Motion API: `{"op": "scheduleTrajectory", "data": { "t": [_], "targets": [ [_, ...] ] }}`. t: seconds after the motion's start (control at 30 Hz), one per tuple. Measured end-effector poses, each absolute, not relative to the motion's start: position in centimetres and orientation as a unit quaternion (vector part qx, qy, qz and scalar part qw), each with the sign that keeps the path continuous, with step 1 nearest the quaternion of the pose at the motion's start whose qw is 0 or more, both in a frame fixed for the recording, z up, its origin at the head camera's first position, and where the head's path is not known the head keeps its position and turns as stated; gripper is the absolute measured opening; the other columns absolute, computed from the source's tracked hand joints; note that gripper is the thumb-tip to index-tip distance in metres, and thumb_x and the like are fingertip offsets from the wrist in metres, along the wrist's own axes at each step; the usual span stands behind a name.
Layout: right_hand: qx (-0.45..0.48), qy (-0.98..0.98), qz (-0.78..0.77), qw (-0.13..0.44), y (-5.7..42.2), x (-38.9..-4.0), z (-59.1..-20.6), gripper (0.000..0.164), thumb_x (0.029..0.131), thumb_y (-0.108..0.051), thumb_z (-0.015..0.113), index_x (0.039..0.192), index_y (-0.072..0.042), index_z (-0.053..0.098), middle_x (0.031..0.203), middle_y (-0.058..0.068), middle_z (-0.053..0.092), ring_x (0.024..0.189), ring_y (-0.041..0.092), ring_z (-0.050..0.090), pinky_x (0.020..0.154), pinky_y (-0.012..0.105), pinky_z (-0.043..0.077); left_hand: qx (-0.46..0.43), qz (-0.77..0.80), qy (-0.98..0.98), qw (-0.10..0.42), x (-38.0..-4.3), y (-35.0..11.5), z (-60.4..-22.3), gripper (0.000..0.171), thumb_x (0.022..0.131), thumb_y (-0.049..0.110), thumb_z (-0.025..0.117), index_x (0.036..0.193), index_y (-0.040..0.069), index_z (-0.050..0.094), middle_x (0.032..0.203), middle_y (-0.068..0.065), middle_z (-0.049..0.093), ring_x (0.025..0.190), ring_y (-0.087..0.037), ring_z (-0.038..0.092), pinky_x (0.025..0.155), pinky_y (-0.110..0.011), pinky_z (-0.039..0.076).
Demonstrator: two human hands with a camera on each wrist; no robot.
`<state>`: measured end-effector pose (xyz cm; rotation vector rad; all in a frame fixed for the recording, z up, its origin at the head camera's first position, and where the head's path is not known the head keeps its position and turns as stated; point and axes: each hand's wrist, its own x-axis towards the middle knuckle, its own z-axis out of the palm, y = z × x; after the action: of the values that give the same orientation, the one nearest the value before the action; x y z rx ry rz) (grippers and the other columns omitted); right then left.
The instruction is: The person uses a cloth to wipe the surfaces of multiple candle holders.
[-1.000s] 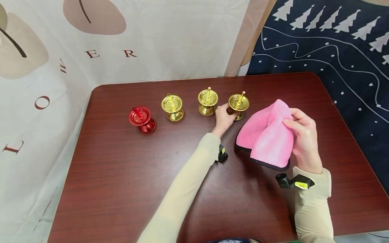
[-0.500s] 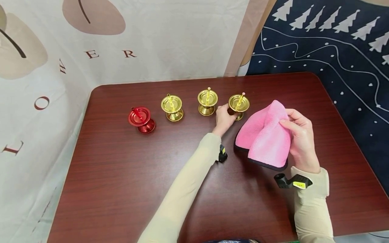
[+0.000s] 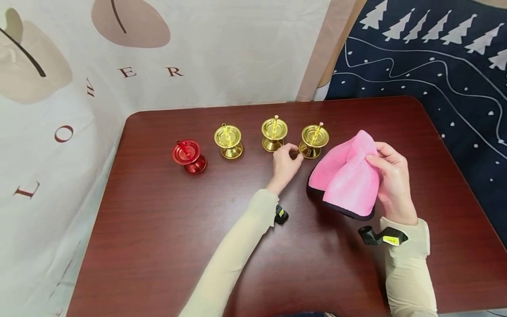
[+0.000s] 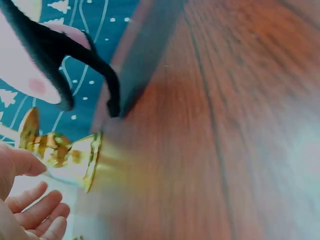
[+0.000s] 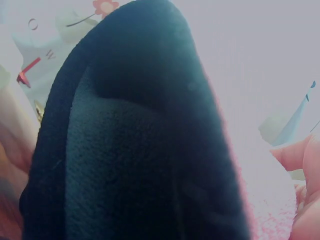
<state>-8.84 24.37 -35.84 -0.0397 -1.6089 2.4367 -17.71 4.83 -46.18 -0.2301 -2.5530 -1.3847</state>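
My left hand [image 3: 286,166] is just left of the rightmost gold candle holder [image 3: 314,138], its fingers loosely bent with nothing between them. In the left wrist view the thumb lies close to that candle holder [image 4: 60,155]; whether they touch I cannot tell. The holder stands upright, with a shallow dish, a short central stem and a flared foot. Between thumb and fingers my right hand [image 3: 394,185] pinches a pink cloth [image 3: 352,180] with a dark edge, which hangs folded over the table. The cloth [image 5: 130,160] fills most of the right wrist view.
To the left stand two more gold candle holders [image 3: 274,132] and a red one [image 3: 189,156], in a loose row along the back of the dark red-brown table [image 3: 178,246]. Printed curtains [image 3: 237,53] hang behind it.
My left hand has let go of the rightmost gold candle holder and drawn back slightly toward the front left. The holder stays standing. My right hand keeps the cloth nearly still.
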Motion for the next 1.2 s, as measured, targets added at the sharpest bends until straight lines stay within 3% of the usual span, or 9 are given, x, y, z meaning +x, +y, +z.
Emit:
{"op": "scheduleTrajectory", "data": {
  "t": [0.23,0.5,0.83,1.2],
  "targets": [
    [-0.01,-0.548,0.83,0.105,24.2,-8.9,-35.9,0.019,0.088,0.008,0.053,0.09,-0.001,0.07,0.073,0.005,0.063,0.064,0.013,0.057,0.051,0.019,0.046,-0.02,-0.522,-0.836,0.166,-17.4,2.6,-46.1,0.006,0.073,0.006,0.066,0.077,0.002,0.067,0.073,-0.008,0.068,0.068,-0.019,0.064,0.065,-0.023,0.048],
    [-0.005,-0.551,0.829,0.097,24.1,-9.0,-35.9,0.02,0.088,0.007,0.052,0.091,-0.001,0.07,0.073,0.005,0.063,0.064,0.013,0.058,0.051,0.02,0.047,0.035,-0.566,-0.797,0.208,-18.4,0.5,-46.4,0.01,0.072,0.001,0.071,0.077,-0.002,0.063,0.075,-0.013,0.067,0.068,-0.024,0.065,0.063,-0.026,0.051],
    [-0.005,-0.554,0.827,0.092,23.8,-9.1,-35.9,0.02,0.088,0.007,0.052,0.09,-0.002,0.07,0.073,0.004,0.063,0.064,0.012,0.057,0.051,0.019,0.045,0.035,-0.535,-0.824,0.185,-19.8,-0.4,-46.9,0.04,0.069,0.009,0.077,0.101,-0.006,0.057,0.097,-0.018,0.061,0.09,-0.03,0.059,0.083,-0.032,0.045],
    [-0.006,-0.558,0.825,0.089,23.7,-9.1,-36.0,0.019,0.088,0.006,0.054,0.091,-0.003,0.07,0.075,0.004,0.063,0.066,0.013,0.057,0.052,0.02,0.045,0.039,-0.509,-0.844,0.165,-21.0,0.0,-47.7,0.04,0.069,0.009,0.076,0.103,-0.002,0.058,0.097,-0.015,0.061,0.095,-0.028,0.055,0.091,-0.037,0.037]
  ]
}}
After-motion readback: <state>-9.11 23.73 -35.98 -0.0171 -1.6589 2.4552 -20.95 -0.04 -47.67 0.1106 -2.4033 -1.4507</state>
